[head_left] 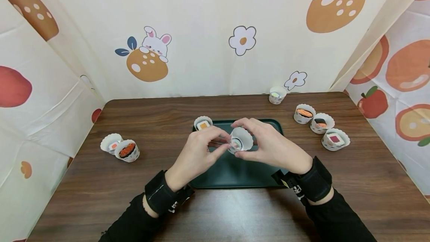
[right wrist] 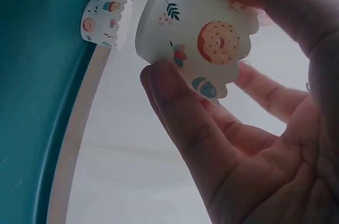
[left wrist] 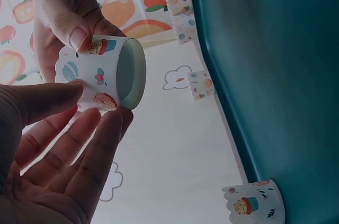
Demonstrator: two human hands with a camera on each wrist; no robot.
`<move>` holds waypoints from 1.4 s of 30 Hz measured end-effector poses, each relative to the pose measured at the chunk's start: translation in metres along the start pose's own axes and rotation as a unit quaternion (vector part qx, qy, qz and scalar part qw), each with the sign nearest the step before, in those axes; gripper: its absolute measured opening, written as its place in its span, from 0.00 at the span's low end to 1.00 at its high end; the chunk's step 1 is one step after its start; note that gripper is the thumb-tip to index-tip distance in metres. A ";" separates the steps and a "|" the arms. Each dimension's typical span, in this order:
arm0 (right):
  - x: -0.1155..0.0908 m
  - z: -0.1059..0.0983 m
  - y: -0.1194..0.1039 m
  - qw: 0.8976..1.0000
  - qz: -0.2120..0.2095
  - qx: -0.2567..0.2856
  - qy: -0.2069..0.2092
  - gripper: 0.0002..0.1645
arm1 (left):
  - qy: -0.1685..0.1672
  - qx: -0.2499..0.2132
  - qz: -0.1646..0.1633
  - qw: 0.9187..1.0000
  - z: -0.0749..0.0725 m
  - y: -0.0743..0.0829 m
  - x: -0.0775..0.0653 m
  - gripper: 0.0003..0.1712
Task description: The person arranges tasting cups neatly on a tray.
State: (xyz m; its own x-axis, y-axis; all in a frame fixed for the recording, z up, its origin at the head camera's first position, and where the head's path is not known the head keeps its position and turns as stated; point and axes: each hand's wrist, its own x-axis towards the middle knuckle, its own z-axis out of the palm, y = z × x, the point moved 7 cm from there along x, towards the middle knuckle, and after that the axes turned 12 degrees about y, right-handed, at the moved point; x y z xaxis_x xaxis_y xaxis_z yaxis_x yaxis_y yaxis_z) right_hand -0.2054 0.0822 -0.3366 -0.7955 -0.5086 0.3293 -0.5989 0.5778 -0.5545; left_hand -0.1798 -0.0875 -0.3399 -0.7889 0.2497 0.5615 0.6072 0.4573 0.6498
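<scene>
Over the dark green tray (head_left: 235, 174), both hands hold one white paper baking cup (head_left: 246, 139) with a scalloped rim. Inside it, a small pale piece (head_left: 236, 144) shows in the head view; its kind is unclear. My left hand (head_left: 203, 145) pinches the cup's left side between thumb and fingers. From the other side, my right hand (head_left: 271, 143) grips it with thumb and fingers. Cupcake and doughnut prints cover the cup's wall (right wrist: 193, 41) in the right wrist view. Another cup (head_left: 203, 123), holding a white sushi-like piece with an orange centre, is at the tray's far left corner.
Two cups with sushi-like pieces, one of them (head_left: 127, 151) orange-topped, stand at the left of the wooden table (head_left: 161, 197). Several more cups, including one (head_left: 335, 139) with a red-centred piece, stand at the right. A printed curtain (head_left: 201, 47) hangs behind.
</scene>
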 end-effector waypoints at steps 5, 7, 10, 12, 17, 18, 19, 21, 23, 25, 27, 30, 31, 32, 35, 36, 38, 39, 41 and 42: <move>0.000 0.001 0.000 1.000 0.000 0.007 -0.008 0.37 | -0.010 0.012 0.010 1.000 0.000 0.001 0.000 0.07; 0.000 0.001 0.000 1.000 0.000 0.012 -0.009 0.37 | -0.011 0.023 0.010 1.000 -0.003 0.001 0.002 0.07; 0.000 0.001 0.001 1.000 0.001 0.013 -0.009 0.36 | 0.002 0.044 -0.002 0.999 -0.016 -0.001 0.006 0.09; 0.001 0.003 0.002 1.000 0.002 0.010 -0.009 0.36 | 0.018 0.057 -0.018 0.998 -0.029 -0.004 0.009 0.09; 0.007 0.006 0.004 1.000 0.009 -0.006 -0.014 0.35 | 0.048 0.071 -0.049 0.995 -0.063 -0.009 0.016 0.11; 0.009 0.006 0.005 1.000 0.007 -0.009 -0.015 0.35 | 0.052 0.071 -0.050 0.995 -0.068 -0.009 0.017 0.12; 0.012 0.007 0.005 1.000 0.007 -0.013 -0.016 0.35 | 0.055 0.071 -0.051 0.995 -0.073 -0.009 0.018 0.13; 0.016 0.007 0.005 1.000 0.005 -0.020 -0.018 0.35 | 0.059 0.072 -0.051 0.994 -0.081 -0.009 0.019 0.15; 0.021 0.009 0.007 0.999 0.005 -0.030 -0.023 0.35 | 0.057 0.076 -0.053 0.994 -0.087 -0.009 0.020 0.18; 0.026 0.011 0.009 0.999 0.010 -0.038 -0.027 0.35 | 0.053 0.083 -0.054 0.994 -0.090 -0.009 0.020 0.20; 0.031 0.014 0.012 0.998 0.019 -0.044 -0.032 0.35 | 0.048 0.089 -0.056 0.993 -0.093 -0.009 0.020 0.21; 0.038 0.020 0.017 0.998 0.030 -0.044 -0.040 0.34 | 0.044 0.093 -0.057 0.993 -0.094 -0.008 0.020 0.22; 0.040 0.022 0.019 0.998 0.033 -0.044 -0.042 0.34 | 0.044 0.093 -0.057 0.993 -0.094 -0.008 0.020 0.22; 0.042 0.024 0.021 0.997 0.036 -0.045 -0.045 0.34 | 0.043 0.093 -0.057 0.993 -0.094 -0.007 0.020 0.23; 0.048 0.031 0.026 0.997 0.038 -0.050 -0.049 0.34 | 0.041 0.093 -0.056 0.993 -0.094 -0.007 0.020 0.22; 0.050 0.033 0.028 0.997 0.040 -0.052 -0.050 0.34 | 0.041 0.094 -0.056 0.993 -0.094 -0.007 0.021 0.22; 0.054 0.037 0.031 0.996 0.044 -0.057 -0.054 0.34 | 0.038 0.095 -0.057 0.993 -0.094 -0.008 0.021 0.22; 0.056 0.039 0.032 0.996 0.047 -0.057 -0.057 0.34 | 0.037 0.096 -0.058 0.993 -0.093 -0.008 0.020 0.22; 0.060 0.043 0.034 0.995 0.053 -0.061 -0.062 0.34 | 0.035 0.098 -0.061 0.993 -0.094 -0.008 0.021 0.23; 0.062 0.045 0.036 0.994 0.055 -0.062 -0.065 0.34 | 0.034 0.098 -0.063 0.993 -0.094 -0.008 0.021 0.22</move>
State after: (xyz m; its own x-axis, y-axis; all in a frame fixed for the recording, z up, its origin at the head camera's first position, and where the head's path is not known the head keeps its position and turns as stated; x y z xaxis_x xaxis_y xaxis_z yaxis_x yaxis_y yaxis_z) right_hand -0.2716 0.0426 -0.3705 -0.8433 -0.5115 0.1651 -0.5218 0.7053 -0.4800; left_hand -0.1924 -0.1661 -0.2856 -0.8453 0.1252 0.5194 0.4687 0.6405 0.6083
